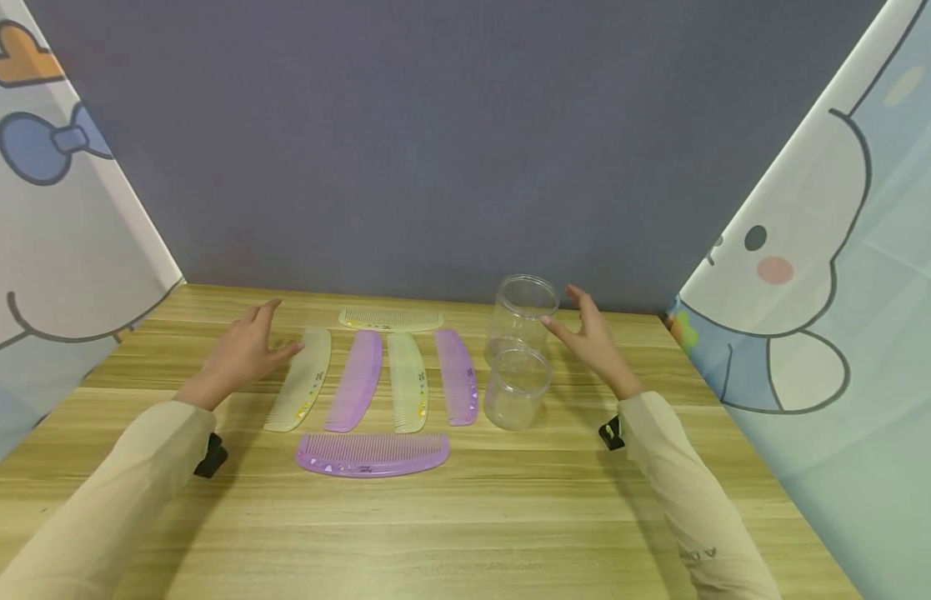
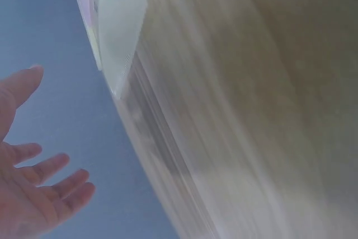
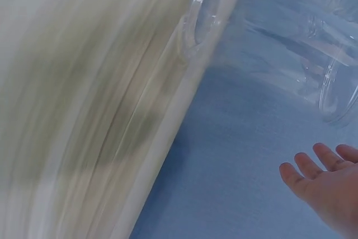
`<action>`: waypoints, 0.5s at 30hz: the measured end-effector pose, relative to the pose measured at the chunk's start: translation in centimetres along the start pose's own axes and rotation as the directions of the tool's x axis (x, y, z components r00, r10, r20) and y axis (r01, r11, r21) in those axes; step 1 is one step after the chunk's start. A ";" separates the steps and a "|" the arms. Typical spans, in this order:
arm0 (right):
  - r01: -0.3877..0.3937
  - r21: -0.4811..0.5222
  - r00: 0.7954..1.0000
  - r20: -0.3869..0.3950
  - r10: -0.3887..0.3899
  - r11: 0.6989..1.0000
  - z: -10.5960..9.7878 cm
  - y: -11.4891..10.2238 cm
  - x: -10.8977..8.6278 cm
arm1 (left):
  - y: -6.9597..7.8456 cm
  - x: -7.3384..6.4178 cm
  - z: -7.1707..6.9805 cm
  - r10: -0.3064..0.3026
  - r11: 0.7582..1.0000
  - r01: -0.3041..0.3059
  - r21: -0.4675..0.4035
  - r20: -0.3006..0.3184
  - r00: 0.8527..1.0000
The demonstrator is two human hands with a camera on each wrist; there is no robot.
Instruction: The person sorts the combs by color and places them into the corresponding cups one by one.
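My left hand [image 1: 243, 350] hovers at the left, fingers parted and nothing held, beside a pale green comb [image 1: 303, 379]. To the right of that comb stand out a purple comb [image 1: 356, 379], another pale green comb [image 1: 408, 383] and another purple comb [image 1: 457, 379], side by side. One green comb [image 1: 390, 320] lies crosswise behind them, and a purple comb [image 1: 371, 455] crosswise in front. Two clear round jars [image 1: 518, 387] sit right of the combs, the taller jar [image 1: 527, 308] behind. Near the taller jar, my right hand [image 1: 593, 342] is spread and holds nothing; the right wrist view shows a gap between them.
A wood-grain table [image 1: 465, 533] carries everything. A dark grey panel [image 1: 450, 150] rises along its back edge. Cartoon-printed sheets [image 1: 833, 333] stand at both sides. Each wrist carries a small black device [image 1: 612, 433].
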State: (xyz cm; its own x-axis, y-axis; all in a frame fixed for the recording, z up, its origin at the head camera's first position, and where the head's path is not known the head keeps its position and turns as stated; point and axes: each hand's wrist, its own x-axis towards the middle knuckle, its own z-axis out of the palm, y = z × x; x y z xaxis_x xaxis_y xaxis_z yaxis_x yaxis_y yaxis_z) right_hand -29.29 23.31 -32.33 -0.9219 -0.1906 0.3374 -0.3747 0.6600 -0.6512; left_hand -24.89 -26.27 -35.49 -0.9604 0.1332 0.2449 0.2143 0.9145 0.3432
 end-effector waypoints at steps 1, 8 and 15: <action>-0.004 0.005 1.000 -0.002 0.004 1.000 0.0 -0.1 0.1 | 0.1 0.1 0.0 -0.005 1.000 0.005 -0.006 0.002 1.000; 0.017 0.036 1.000 -0.017 -0.016 0.999 0.4 -0.3 0.7 | 0.5 1.0 0.5 -0.018 0.998 0.020 -0.056 0.020 1.000; 0.006 0.097 1.000 0.004 -0.006 0.995 0.8 -0.2 1.2 | 0.3 1.6 0.9 -0.039 0.993 0.046 -0.113 0.058 0.998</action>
State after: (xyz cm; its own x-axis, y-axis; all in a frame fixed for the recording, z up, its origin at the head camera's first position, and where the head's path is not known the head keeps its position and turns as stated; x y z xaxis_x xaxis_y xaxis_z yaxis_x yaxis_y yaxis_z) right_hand -30.36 22.33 -32.33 -0.9199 -0.1974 0.3388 -0.3878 0.5853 -0.7120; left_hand -26.49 -25.46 -35.77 -0.9767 0.1191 0.1783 0.1891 0.8705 0.4544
